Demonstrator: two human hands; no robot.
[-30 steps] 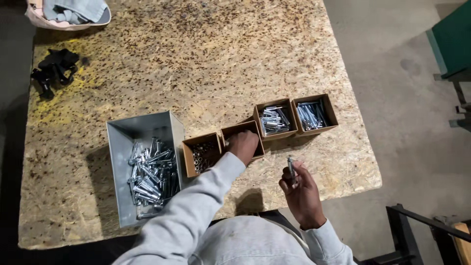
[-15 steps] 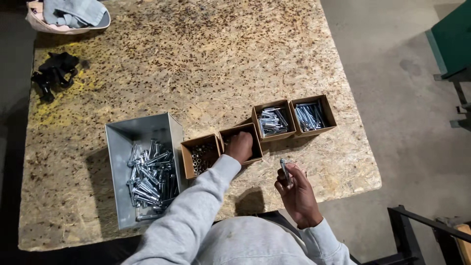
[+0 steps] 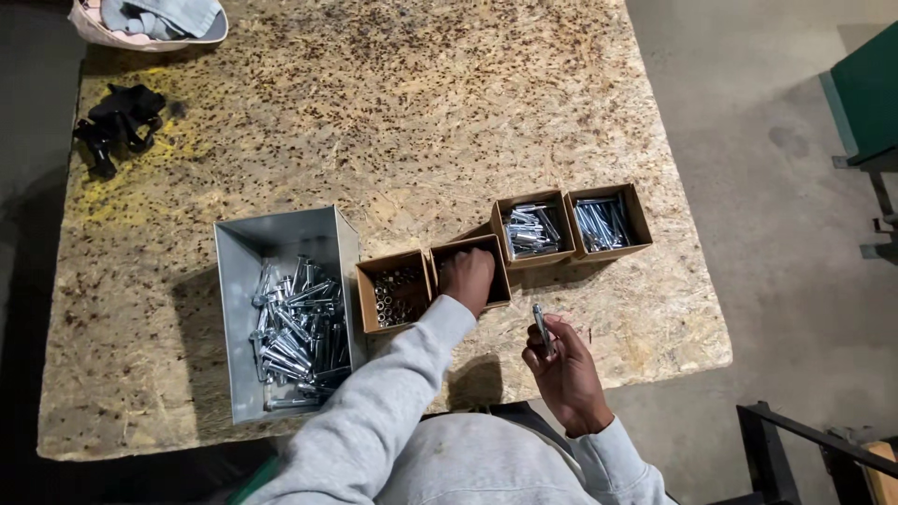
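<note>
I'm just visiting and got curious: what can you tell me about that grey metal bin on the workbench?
The grey metal bin is an open-topped rectangular box of what looks like sheet steel, with plain upright walls. It stands on the chipboard tabletop at the person's left, near the front edge. A loose heap of shiny silver bolts fills its near half; the far end shows bare floor. A small cardboard box sits against its right wall. The grey sleeve crosses its near right corner; neither hand touches it.

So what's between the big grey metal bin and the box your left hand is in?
One small cardboard box with little metal nuts in it sits between the grey bin and the box the left hand reaches into, seen from the head camera.
</note>
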